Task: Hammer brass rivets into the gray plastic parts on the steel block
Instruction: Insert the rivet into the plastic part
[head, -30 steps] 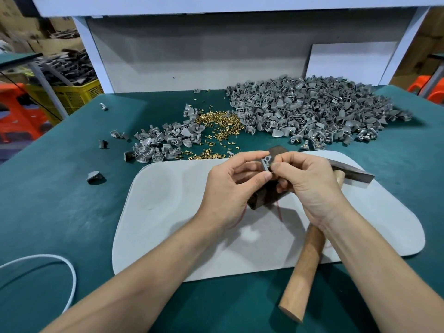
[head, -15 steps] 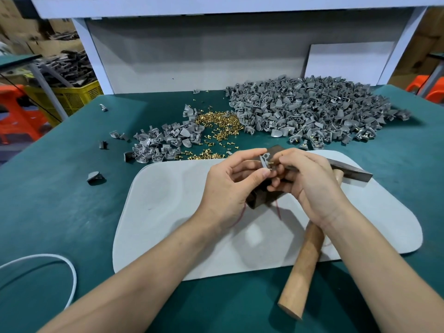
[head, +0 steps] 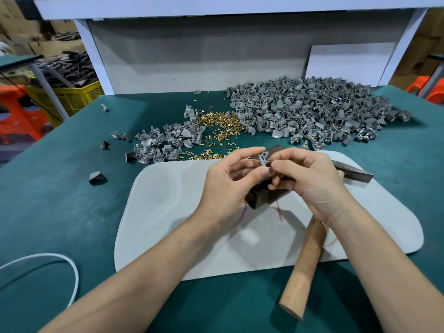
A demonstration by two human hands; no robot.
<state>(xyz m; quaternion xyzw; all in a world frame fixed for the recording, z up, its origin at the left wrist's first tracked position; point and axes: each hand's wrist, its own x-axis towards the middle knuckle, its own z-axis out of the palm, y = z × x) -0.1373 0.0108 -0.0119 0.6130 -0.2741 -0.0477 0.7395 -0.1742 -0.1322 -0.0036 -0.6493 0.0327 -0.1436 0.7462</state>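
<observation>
A small heap of gray plastic parts (head: 165,145) lies on the green bench (head: 48,200), left of a heap of little brass rivets (head: 221,126). The left hand (head: 228,186) pinches one small gray plastic part (head: 263,159) with thumb and finger, just above the dark steel block (head: 264,195) on the white mat (head: 168,212). The right hand (head: 310,181) has curled fingers (head: 295,156) that pinch the same part. A wooden-handled hammer (head: 305,265) lies under the right wrist.

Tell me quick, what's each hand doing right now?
Left hand: holding a gray part between thumb and forefinger.
Right hand: pinching that gray part's edge; rivet too small to tell.
</observation>
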